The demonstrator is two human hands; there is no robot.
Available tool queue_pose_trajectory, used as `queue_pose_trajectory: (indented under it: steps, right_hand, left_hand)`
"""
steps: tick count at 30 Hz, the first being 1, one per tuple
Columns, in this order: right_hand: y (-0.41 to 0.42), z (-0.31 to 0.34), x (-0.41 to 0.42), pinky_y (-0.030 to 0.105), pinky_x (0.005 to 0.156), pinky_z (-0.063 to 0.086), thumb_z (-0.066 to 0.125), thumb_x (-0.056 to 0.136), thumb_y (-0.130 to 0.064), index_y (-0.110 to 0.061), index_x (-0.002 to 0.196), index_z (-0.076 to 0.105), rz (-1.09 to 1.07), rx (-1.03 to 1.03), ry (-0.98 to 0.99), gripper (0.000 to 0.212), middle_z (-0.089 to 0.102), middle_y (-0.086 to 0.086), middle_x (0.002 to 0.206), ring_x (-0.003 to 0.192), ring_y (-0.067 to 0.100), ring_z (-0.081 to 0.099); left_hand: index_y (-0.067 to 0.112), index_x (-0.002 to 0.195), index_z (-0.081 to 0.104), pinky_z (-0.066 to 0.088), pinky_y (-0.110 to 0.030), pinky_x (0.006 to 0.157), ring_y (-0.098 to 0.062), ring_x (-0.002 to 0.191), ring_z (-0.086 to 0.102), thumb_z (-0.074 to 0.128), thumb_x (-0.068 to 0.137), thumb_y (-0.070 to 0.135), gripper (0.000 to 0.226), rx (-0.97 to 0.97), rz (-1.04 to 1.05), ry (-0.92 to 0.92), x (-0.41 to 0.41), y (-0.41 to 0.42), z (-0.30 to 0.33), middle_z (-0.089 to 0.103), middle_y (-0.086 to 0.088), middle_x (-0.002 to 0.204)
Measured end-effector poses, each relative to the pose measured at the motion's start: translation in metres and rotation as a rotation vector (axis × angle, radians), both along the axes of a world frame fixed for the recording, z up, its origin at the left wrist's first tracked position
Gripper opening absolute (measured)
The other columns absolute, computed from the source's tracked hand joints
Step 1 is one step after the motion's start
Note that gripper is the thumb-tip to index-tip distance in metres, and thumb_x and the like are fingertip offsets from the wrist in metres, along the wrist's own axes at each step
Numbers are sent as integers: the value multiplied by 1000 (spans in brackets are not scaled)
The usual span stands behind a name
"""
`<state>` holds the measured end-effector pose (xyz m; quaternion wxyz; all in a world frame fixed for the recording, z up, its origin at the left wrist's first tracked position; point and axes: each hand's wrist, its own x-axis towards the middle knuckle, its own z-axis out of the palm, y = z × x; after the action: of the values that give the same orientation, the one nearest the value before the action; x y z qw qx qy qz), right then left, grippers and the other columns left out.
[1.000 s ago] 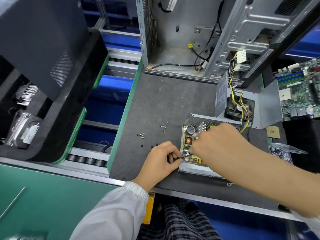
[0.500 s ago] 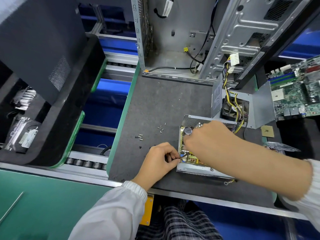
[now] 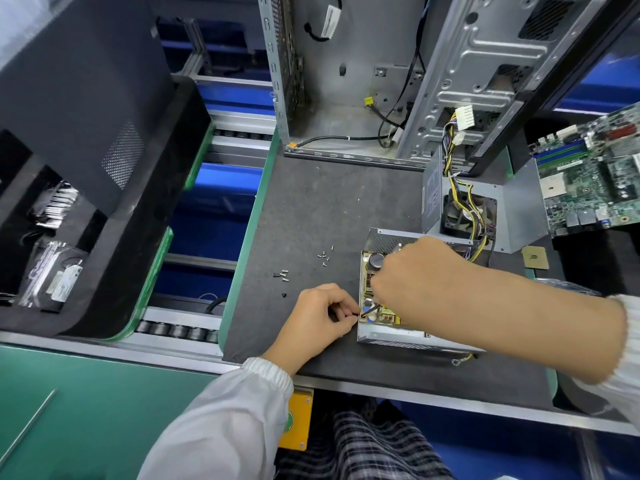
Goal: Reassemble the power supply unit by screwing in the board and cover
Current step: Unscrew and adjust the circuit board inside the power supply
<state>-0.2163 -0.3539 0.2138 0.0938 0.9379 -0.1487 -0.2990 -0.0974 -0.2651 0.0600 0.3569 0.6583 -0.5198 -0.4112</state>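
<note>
The open power supply case (image 3: 391, 338) lies on the black mat (image 3: 311, 202) with its yellow-green board (image 3: 388, 317) inside. My right hand (image 3: 415, 271) hovers over the board, fingers curled; a thin dark screwdriver shaft (image 3: 372, 309) comes out from under it. My left hand (image 3: 322, 317) rests on the mat at the case's left wall and pinches a small screw at the shaft's tip. The grey cover (image 3: 519, 209) with its fan and wire bundle stands behind the case. Loose silver screws (image 3: 325, 257) lie to the left.
An open computer chassis (image 3: 346, 81) stands at the back. A motherboard (image 3: 588, 174) lies at the right, a chip (image 3: 535, 257) beside the cover. More screws (image 3: 282, 274) sit on the mat. A black foam tray (image 3: 104, 202) with a hard drive (image 3: 52, 271) is at the left.
My right hand has slid a little leftward over the board. My left hand stays at the case's left wall, still pinching at the shaft's tip.
</note>
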Motion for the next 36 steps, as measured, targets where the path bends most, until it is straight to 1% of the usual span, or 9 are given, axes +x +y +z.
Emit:
queue_pose_trajectory:
  steps: [3,6,10,12,16,19,26,32,36]
  right_hand:
    - [-2,1,-1,27,44,18,49,93,-13,-15,101,46,-31,29,1,10,44,3,73,66,22,46]
    - [-5,1,0,29,42,17,53,84,-6,-13,121,37,-63,67,-19,40,44,9,98,50,17,28]
    - [-4,6,12,27,44,15,50,88,-5,-13,86,51,36,-28,-21,8,38,3,78,58,19,37]
    - [-3,-1,15,23,46,16,46,92,-6,-14,66,38,61,-63,-33,28,37,0,65,68,20,45]
    - [-4,-6,13,24,45,19,50,95,-22,-17,93,46,-8,1,-18,7,60,3,98,79,23,61]
    - [-6,-2,7,28,40,17,56,86,-11,-11,113,40,-41,16,-39,31,45,9,103,49,17,34]
    - [-5,-7,5,23,46,14,45,97,-19,-19,72,39,44,-131,-54,25,62,-2,86,71,23,56]
    - [-1,-2,5,29,41,16,61,84,-12,-14,115,38,-91,-4,-20,39,44,10,111,56,20,40]
    - [-3,3,8,26,43,14,52,91,-11,-15,91,52,-4,-85,-22,4,54,7,96,67,22,53]
  left_hand:
    - [21,78,71,46,-12,65,-8,66,59,75,77,-3,25,-5,3,-16,-1,-1,0,67,-2,81]
    - [23,77,69,44,-10,67,-10,68,59,74,78,-3,27,-8,-3,-27,-2,-2,0,67,-5,82]
    - [16,79,72,41,-8,65,-4,67,56,72,78,-4,20,-4,-24,-29,-1,-2,2,67,-6,82]
    - [11,81,73,40,-7,63,1,65,54,71,79,-5,16,4,-37,-24,-1,-2,3,64,-2,79]
    - [15,79,71,41,-7,64,-1,67,55,73,79,-4,19,-7,-48,-18,-1,-2,5,62,2,77]
    - [11,83,73,41,-7,65,-7,69,57,73,79,-3,15,-11,-44,-25,0,-1,4,66,-6,83]
    - [14,83,73,42,-8,63,-8,66,58,76,77,-2,17,-20,-30,-15,-1,0,2,67,-5,85]
    - [17,81,69,53,-27,71,-18,70,61,79,76,6,15,-20,-29,-34,-6,-2,-1,65,-3,84]
    - [19,80,70,55,-28,71,-18,68,60,78,76,4,17,-18,-25,-26,-5,-2,-3,64,-1,83]
